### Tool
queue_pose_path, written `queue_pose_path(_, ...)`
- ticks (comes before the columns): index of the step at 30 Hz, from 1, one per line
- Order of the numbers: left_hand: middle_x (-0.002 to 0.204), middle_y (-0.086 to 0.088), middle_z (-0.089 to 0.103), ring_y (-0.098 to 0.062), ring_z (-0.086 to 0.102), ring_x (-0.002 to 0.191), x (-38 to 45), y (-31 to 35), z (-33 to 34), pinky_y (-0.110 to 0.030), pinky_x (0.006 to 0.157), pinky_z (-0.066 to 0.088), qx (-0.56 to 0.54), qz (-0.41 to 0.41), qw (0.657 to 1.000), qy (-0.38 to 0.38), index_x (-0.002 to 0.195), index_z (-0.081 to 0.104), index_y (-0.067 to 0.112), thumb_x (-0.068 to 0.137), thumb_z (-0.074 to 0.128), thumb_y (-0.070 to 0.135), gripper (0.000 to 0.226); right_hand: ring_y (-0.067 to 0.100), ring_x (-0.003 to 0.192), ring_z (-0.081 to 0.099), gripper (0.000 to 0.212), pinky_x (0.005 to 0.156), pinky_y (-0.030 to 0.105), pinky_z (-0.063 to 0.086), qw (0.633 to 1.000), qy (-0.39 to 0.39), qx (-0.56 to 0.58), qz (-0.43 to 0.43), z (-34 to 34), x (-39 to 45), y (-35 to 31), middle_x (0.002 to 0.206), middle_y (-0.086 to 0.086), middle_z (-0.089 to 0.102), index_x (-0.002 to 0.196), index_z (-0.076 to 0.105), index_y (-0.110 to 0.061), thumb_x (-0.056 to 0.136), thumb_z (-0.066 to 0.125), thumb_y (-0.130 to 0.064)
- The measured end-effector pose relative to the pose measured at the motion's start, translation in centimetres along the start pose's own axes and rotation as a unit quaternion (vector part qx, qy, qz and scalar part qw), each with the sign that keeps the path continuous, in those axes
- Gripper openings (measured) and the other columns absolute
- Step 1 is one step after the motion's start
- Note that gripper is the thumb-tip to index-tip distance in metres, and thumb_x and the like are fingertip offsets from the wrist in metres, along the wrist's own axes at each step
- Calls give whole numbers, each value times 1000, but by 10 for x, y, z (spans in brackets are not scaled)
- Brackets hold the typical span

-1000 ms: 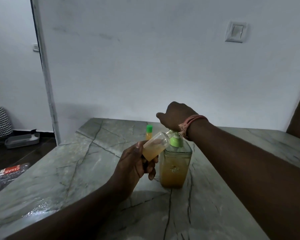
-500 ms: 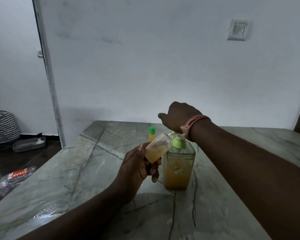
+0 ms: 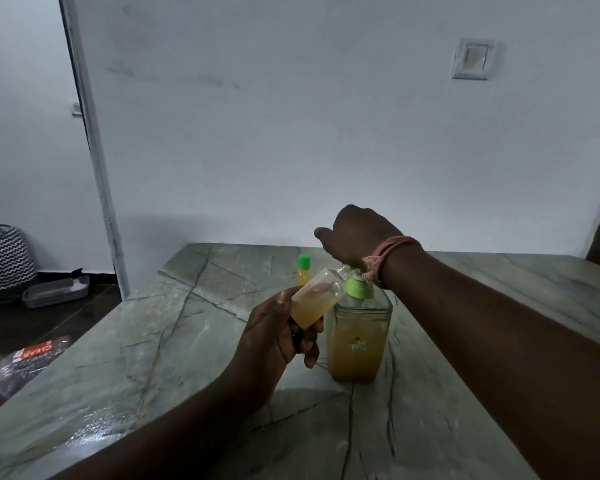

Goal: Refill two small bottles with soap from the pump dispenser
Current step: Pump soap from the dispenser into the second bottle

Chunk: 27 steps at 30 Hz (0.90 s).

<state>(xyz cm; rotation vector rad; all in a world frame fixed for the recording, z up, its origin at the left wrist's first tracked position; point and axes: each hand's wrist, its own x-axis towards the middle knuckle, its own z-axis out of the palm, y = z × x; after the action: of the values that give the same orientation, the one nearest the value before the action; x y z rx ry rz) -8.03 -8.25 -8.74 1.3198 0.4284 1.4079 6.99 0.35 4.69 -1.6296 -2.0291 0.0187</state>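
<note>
Two hands worked: the left hand (image 3: 274, 336) gripped a tilted clear small bottle (image 3: 314, 302) of amber soap, while the right hand (image 3: 355, 233) pressed the square clear green-pumped dispenser (image 3: 359, 336), its grip hidden. Far left, red packaging (image 3: 32, 353) read "CLEAR".

White wall (image 3: 291, 133) behind the grip, light switch (image 3: 473, 58) up right, grey marble table (image 3: 146, 358) beneath, zigzag basket (image 3: 4, 258) and dark floor (image 3: 7, 327) far left.

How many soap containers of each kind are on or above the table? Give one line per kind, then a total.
Pump dispenser: 1
Small bottle, open, held tilted at the pump by the left hand: 1
Small bottle, green cap, standing on the table: 1
Total: 3
</note>
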Motion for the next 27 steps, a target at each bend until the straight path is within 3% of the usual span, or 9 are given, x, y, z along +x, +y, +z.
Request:
queue_pose_path(3, 87, -22, 58, -20, 53, 59, 0, 0, 0, -32, 50, 48, -9, 5, 1000, 3, 123, 65, 9, 78, 69, 61, 69, 24, 69, 65, 38, 71, 34, 54, 998, -14, 62, 25, 8, -2, 5, 76, 5, 72, 71, 68, -9, 81, 50, -42)
queue_pose_path(8, 87, -22, 58, -20, 52, 59, 0, 0, 0, -33, 50, 48, -6, -6, 1000, 8, 126, 61, 7, 75, 71, 63, 76, 25, 76, 65, 36, 75, 34, 53, 998, -43, 42, 26, 4, -4, 4, 84, 6, 72, 74, 68, -11, 84, 49, -40)
queue_pose_path(13, 88, -22, 59, -21, 53, 59, 0, 0, -1, -32, 50, 49, -6, -2, 1000, 8, 130, 56, 3, 74, 72, 64, 84, 22, 70, 59, 27, 58, 27, 42, 998, -42, -38, 9, -3, 0, -2, 78, 5, 64, 68, 56, -16, 82, 54, -39)
queue_pose_path(16, 87, -23, 58, -21, 52, 58, 1, 0, -1, -33, 50, 48, -10, 2, 1000, 3, 126, 61, 5, 76, 71, 62, 76, 25, 72, 63, 34, 69, 32, 51, 999, -19, 26, 9, 3, -1, 2, 77, 5, 70, 69, 63, -12, 82, 50, -41)
queue_pose_path(20, 87, -23, 59, -21, 52, 58, 0, -1, -1, -33, 50, 49, -12, -2, 1000, 7, 125, 60, 5, 77, 71, 61, 75, 26, 76, 65, 36, 75, 34, 52, 997, -42, 59, 38, 6, -5, 6, 81, 8, 73, 72, 68, -8, 83, 49, -37)
queue_pose_path(24, 86, -21, 60, -21, 52, 59, 0, 1, 2, -32, 50, 49, -3, 2, 1000, 12, 129, 57, 3, 75, 71, 63, 82, 25, 79, 64, 32, 73, 31, 51, 997, -56, 36, 45, 0, -5, 1, 86, 6, 72, 76, 66, -11, 84, 49, -37)
queue_pose_path(27, 86, -21, 60, -20, 53, 58, 1, 0, 1, -32, 50, 48, -4, 6, 1000, 12, 131, 54, 0, 74, 72, 64, 88, 22, 74, 61, 27, 63, 28, 45, 998, -53, -16, 25, -7, -5, -2, 80, 4, 66, 71, 59, -14, 85, 53, -38)
